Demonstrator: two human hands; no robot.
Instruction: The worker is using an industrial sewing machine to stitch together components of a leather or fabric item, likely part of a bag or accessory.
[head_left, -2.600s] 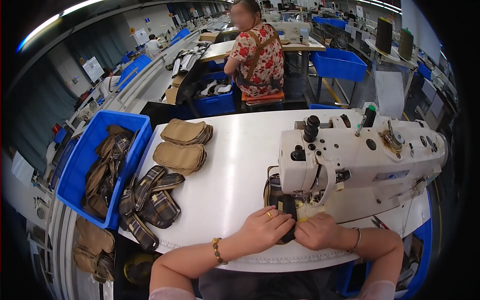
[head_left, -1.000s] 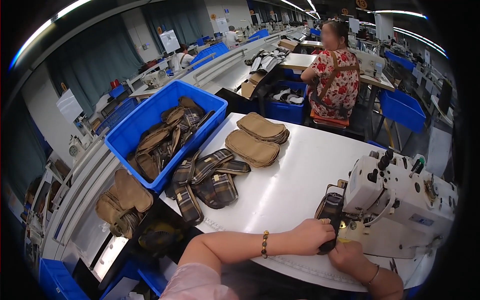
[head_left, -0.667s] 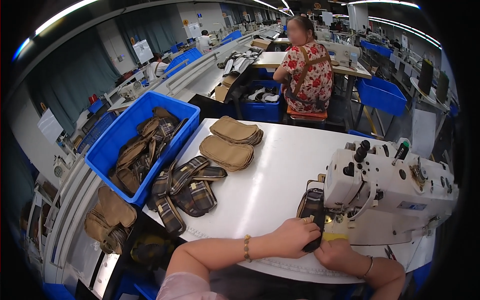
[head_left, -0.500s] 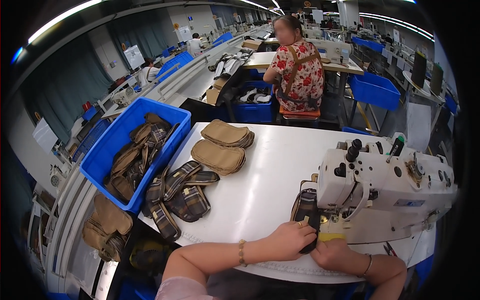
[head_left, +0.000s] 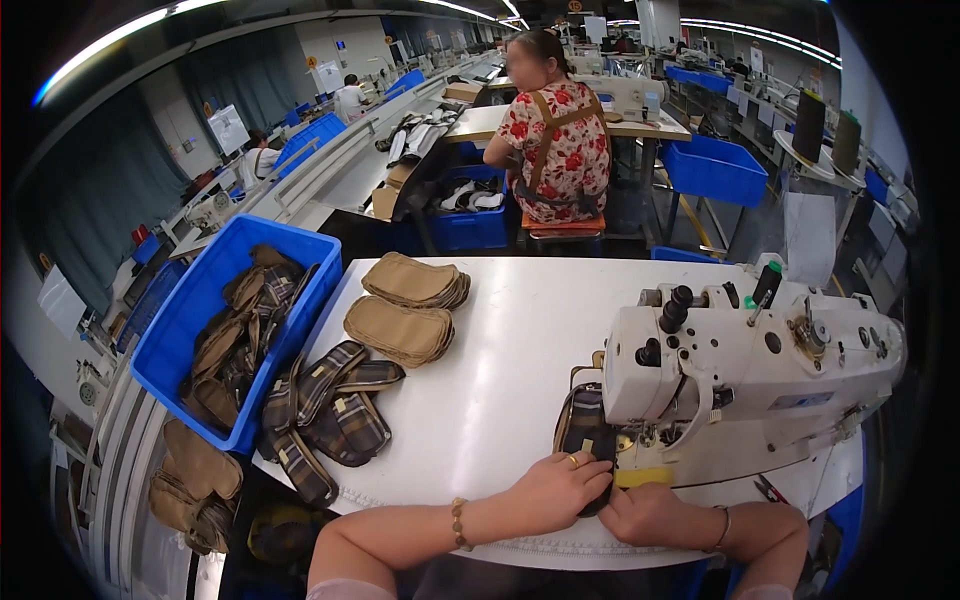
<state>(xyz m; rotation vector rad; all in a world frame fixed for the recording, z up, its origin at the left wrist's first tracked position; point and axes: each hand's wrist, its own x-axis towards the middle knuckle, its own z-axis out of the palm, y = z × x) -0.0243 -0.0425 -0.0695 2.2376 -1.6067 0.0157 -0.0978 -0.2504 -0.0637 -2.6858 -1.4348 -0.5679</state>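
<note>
A dark plaid fabric piece [head_left: 578, 420] with a light tag lies lengthwise at the left side of the sewing machine's needle area. The white sewing machine [head_left: 745, 360] stands at the right of the table, its presser foot close to the piece's right edge. My left hand [head_left: 567, 488] lies over the near end of the piece, fingers bent and pressed on it. At its right, my right hand [head_left: 645, 512] is closed at the piece's near right edge, beside a yellow strip [head_left: 645, 477] on the machine bed. Its fingertips are partly hidden.
Two stacks of tan sole-shaped pieces [head_left: 400, 330] and several plaid pieces [head_left: 345, 425] lie on the white table [head_left: 500, 330]. A blue bin [head_left: 325, 275] of fabric pieces stands at the left. Thread snips [head_left: 770, 488] lie at the right. A seated co-worker [head_left: 560, 140] is ahead.
The whole view has shifted slightly, so most things appear further left. Both hands keep about the same place on the fabric piece beside the machine.
</note>
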